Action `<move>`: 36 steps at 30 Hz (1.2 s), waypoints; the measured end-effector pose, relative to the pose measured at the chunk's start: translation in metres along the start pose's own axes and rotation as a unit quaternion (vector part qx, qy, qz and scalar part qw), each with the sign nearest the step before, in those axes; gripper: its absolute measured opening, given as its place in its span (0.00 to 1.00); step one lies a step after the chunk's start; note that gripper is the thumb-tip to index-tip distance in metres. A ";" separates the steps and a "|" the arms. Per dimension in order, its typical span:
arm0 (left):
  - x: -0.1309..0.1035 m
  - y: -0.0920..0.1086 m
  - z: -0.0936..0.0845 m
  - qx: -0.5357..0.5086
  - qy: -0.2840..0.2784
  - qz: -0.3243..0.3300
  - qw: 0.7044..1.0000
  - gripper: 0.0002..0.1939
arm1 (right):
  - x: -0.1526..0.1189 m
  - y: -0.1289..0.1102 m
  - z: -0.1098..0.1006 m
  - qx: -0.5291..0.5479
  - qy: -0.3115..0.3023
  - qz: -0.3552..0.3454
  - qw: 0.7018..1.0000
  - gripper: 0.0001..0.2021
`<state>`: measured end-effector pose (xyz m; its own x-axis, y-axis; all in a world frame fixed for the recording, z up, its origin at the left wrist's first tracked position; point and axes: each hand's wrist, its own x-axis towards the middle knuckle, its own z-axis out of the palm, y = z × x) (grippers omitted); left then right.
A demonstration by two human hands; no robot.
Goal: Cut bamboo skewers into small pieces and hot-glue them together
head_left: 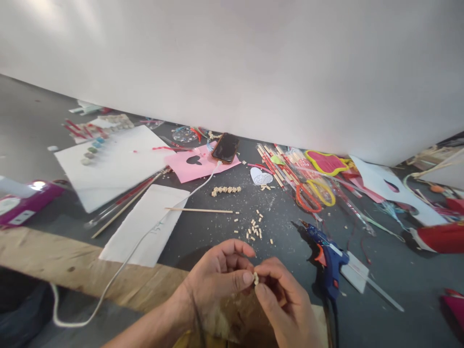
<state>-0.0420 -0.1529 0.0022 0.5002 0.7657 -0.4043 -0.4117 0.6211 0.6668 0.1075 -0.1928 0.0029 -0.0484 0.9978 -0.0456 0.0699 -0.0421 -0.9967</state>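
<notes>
My left hand [224, 275] and my right hand [281, 295] meet at the front edge of the dark table. Between their fingertips is a small cluster of pale wooden pieces [256, 279], pinched from both sides. Just beyond the hands lie several short cut wooden pieces [254, 229]. Farther back sits a row of joined wooden clusters [226, 191], with a thin wooden stick [199, 210] in front of it. To the right of my hands a blue glue gun [329, 261] rests on the table.
A phone [225, 147] with a white cable lies on pink paper [181, 166]. White sheets [116, 164] are at the left, beside a purple box [29, 208]. Orange scissors [308, 198], yellow-handled scissors [322, 192] and bundled sticks [271, 162] lie at the right. A white wall stands behind.
</notes>
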 end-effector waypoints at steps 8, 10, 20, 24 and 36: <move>0.000 -0.002 0.000 -0.013 -0.006 0.003 1.000 0.18 | -0.002 0.002 0.001 0.023 0.012 0.013 1.000 0.05; 0.000 -0.001 0.001 -0.014 -0.004 0.007 1.000 0.18 | -0.004 0.005 0.000 0.034 0.031 0.016 0.999 0.08; 0.000 -0.002 0.001 0.022 0.008 -0.001 1.000 0.19 | 0.001 -0.005 -0.005 -0.076 0.027 -0.016 0.997 0.04; 0.000 -0.002 0.000 0.022 -0.006 0.002 1.000 0.19 | 0.001 -0.005 -0.004 -0.083 0.037 -0.018 0.996 0.04; 0.001 -0.002 0.000 0.012 0.001 -0.011 1.000 0.20 | -0.003 -0.004 0.000 -0.080 0.024 -0.003 0.996 0.06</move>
<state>-0.0406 -0.1539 0.0005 0.5074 0.7526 -0.4197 -0.3824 0.6331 0.6730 0.1074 -0.1954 0.0069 -0.0009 0.9995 -0.0328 0.2282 -0.0317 -0.9731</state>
